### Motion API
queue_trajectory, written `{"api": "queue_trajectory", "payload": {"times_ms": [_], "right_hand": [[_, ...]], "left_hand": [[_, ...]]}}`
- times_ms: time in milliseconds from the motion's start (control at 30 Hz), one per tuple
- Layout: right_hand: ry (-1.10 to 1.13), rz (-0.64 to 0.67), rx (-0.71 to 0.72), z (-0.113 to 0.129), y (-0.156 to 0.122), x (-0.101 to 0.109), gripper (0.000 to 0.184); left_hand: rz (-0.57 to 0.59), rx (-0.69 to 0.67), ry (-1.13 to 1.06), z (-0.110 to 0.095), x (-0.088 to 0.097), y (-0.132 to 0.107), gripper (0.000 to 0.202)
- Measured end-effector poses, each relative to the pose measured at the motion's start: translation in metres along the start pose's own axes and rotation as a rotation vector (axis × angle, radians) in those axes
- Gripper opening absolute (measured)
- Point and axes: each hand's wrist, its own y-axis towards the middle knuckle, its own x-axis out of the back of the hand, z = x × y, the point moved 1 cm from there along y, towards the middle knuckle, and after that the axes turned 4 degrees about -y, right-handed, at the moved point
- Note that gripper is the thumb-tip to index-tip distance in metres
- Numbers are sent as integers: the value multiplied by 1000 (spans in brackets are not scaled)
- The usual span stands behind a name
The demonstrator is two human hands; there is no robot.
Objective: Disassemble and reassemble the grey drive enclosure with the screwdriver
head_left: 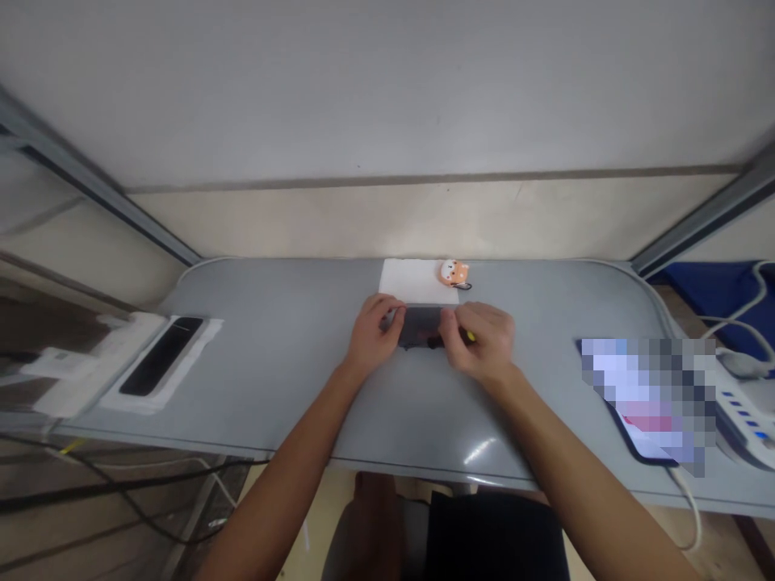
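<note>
A dark phone (422, 324) lies flat near the middle of the grey table (291, 363). My left hand (374, 332) curls its fingers round the phone's left end. My right hand (481, 337) has its fingers closed on the phone's right end, and a small yellow tip shows under its fingers. Just behind the phone lies a white sheet (412, 280) with a small orange animal figure (454, 273) at its right corner.
At the table's left end, a white tray (182, 367) holds a second black phone (161, 355), next to a white box (90, 363). On the right lie a lit phone on a cable (651, 436) and a white power strip (742, 407). Cables hang below.
</note>
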Motion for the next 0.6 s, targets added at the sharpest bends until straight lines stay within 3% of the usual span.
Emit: {"api": "queue_trajectory", "payload": {"times_ms": [433,600], "right_hand": [[-3,12,-14,0,2,-1,41],[-26,16,52,2,3,-2,43]], "left_hand": [[-19,-38,-43,-5,2,0,18],[-34,-58,-60,-3,2,0,17]]}}
